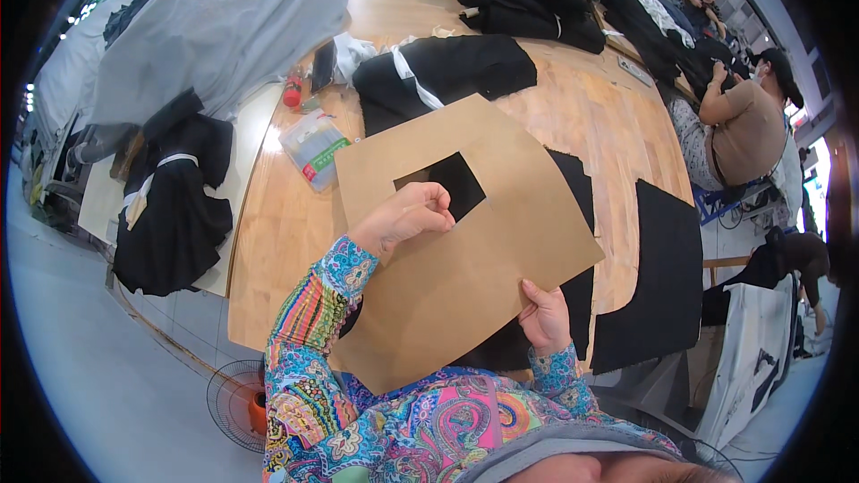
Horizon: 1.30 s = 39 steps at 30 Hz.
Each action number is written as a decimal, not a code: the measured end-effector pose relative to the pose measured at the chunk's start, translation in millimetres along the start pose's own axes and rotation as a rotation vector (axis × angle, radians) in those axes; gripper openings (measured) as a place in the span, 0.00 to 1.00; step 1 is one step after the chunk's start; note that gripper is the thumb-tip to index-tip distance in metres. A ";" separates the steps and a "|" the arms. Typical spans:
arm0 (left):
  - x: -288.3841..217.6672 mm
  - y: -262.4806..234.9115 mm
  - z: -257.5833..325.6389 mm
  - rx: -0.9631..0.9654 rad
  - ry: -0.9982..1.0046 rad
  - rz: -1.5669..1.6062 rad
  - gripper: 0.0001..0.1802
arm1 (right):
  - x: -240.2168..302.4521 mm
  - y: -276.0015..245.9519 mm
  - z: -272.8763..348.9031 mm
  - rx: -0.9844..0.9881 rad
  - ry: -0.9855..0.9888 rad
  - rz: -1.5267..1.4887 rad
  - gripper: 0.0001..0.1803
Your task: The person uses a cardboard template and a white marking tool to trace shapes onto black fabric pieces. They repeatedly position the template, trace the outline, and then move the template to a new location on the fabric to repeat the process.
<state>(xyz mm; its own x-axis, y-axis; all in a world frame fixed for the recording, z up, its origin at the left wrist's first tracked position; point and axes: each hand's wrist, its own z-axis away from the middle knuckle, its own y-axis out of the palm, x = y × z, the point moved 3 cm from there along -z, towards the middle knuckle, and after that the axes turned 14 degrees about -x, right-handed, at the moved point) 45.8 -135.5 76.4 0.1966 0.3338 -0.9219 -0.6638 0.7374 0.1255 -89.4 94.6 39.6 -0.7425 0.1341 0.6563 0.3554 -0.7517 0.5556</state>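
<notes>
Both hands: left (403,219) at cardboard template (465,250) cutout edge, right (546,317) gripping lower edge.

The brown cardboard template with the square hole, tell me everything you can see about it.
The cardboard template is a flat, stiff-looking brown sheet with a roughly square cutout showing black fabric beneath. It lies tilted over that fabric on the wooden table. The left hand rests at the cutout's edge; the right hand grips its lower right edge.

The cardboard template (465,250) is plain tan-brown. Through its cut-out and beneath it, the fabric piece (573,215) is solid black. Below the template, the sleeves (309,340) show a multicolour paisley print. Left of the template, a cloth cover (224,27) is light grey.
</notes>
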 end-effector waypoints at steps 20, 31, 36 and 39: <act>17.9 6.4 -12.8 0.002 0.173 -0.219 0.09 | -8.7 -13.2 -2.5 -0.043 0.088 -0.045 0.22; 22.0 31.1 -33.9 -0.176 0.065 0.033 0.11 | -18.4 -12.6 4.5 -0.040 0.090 -0.035 0.22; 27.8 34.0 -34.4 -0.170 0.047 0.126 0.11 | -21.2 -15.1 5.3 -0.044 0.104 -0.038 0.23; 23.5 36.6 -29.1 -0.163 -0.016 0.241 0.10 | -21.3 -15.7 6.2 -0.051 0.103 -0.040 0.23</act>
<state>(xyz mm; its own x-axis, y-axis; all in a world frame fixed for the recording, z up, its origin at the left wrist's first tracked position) 5.1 -117.8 48.6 0.0295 0.4986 -0.8663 -0.8000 0.5314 0.2786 -75.6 107.6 20.0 -0.8109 0.0993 0.5766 0.2969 -0.7793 0.5518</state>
